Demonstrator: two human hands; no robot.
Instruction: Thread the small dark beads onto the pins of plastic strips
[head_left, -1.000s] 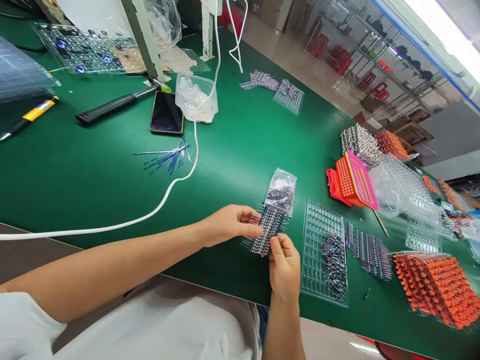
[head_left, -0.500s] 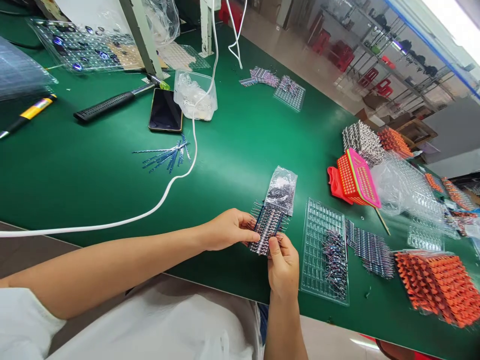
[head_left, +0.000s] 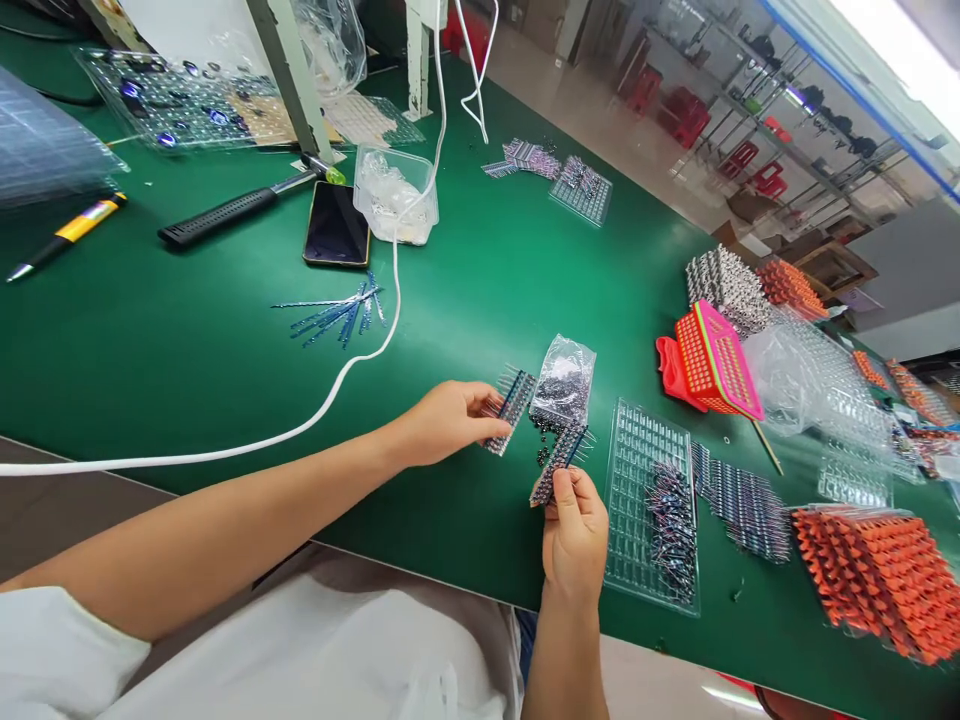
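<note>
My left hand (head_left: 463, 424) pinches a narrow strip with a row of thin pins along its edge (head_left: 514, 404), held a little off the green table. In my right hand (head_left: 576, 520) is a second such pinned strip (head_left: 559, 464), tilted up to the right. Between and beyond the two strips lies a clear plastic bag (head_left: 564, 376) of small dark beads. Loose dark beads (head_left: 543, 456) are spilled at its near end. Right of my right hand rests a clear ridged tray (head_left: 627, 510) bearing a heap of dark pinned pieces (head_left: 673, 535).
More pinned strips (head_left: 742, 500) and a stack of orange pieces (head_left: 877, 580) lie to the right. A pink and orange basket (head_left: 718, 358) stands beyond. A white cable (head_left: 337, 385) crosses the left side, near a phone (head_left: 337, 225), hammer (head_left: 225, 215) and clear tub (head_left: 397, 195).
The strips held together before are now apart. My left hand has moved left and up with one; my right hand keeps the other. Loose beads now show between them.
</note>
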